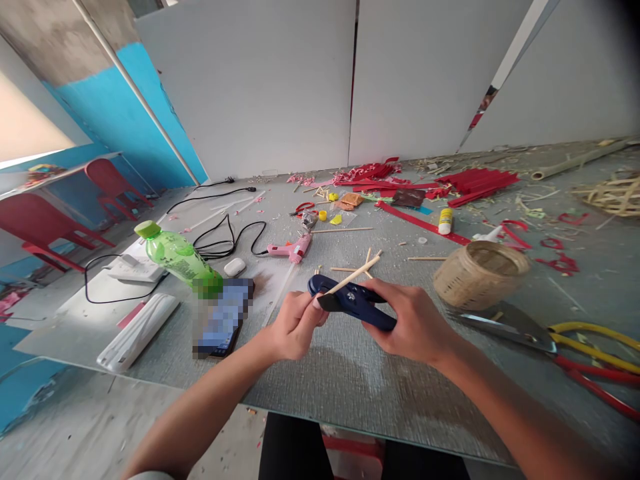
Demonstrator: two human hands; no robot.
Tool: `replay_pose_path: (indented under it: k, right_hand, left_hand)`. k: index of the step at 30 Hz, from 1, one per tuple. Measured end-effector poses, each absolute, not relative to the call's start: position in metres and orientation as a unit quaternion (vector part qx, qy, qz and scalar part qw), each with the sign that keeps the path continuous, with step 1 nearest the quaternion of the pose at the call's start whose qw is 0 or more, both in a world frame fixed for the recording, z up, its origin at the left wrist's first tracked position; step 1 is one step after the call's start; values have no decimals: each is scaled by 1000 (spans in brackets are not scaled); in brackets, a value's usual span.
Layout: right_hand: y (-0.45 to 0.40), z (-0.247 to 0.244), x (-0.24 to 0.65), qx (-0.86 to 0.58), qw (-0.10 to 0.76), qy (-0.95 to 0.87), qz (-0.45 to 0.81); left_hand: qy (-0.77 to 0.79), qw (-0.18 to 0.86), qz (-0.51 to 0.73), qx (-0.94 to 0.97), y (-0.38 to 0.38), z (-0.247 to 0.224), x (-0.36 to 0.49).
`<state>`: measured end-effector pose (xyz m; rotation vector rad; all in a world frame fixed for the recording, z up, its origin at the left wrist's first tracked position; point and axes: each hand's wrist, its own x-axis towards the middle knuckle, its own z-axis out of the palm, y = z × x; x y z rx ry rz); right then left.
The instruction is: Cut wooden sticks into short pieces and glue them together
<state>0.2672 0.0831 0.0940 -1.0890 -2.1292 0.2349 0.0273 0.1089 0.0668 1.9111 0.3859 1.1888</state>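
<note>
Blue tool (355, 301) between right fingers (399, 301)

Pale wooden stick (356, 275), slanted across dark-blue hand tool (361, 307); tool tilted, handles apart.

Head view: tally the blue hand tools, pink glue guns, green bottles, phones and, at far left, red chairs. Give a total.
Blue hand tool: 1
Pink glue gun: 1
Green bottle: 1
Phone: 1
Red chairs, near and far: 2
Total: 6
</note>
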Motion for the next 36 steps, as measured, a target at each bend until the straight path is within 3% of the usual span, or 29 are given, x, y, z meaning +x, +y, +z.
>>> replay_pose_path:
  k: [5, 17, 20, 25, 28, 36]
  right_hand:
    - [83, 93, 268, -424, 358, -827, 90]
    - [82, 94, 268, -425, 360, -828, 73]
    - [82, 94, 267, -430, 359, -824, 86]
    - [81, 95, 264, -448, 345, -812, 141]
    - [80, 95, 262, -455, 337, -809, 158]
    - [78, 93, 259, -459, 338, -810, 136]
  left_hand:
    - [152, 484, 460, 729, 107, 69, 27]
    - [193, 502, 434, 723, 102, 75, 29]
    - [187, 468, 445, 740, 104, 76, 30]
    - [202, 292, 488, 797, 111, 79, 30]
    - [226, 249, 492, 803, 112, 78, 31]
    - [214, 436, 507, 712, 104, 67, 37]
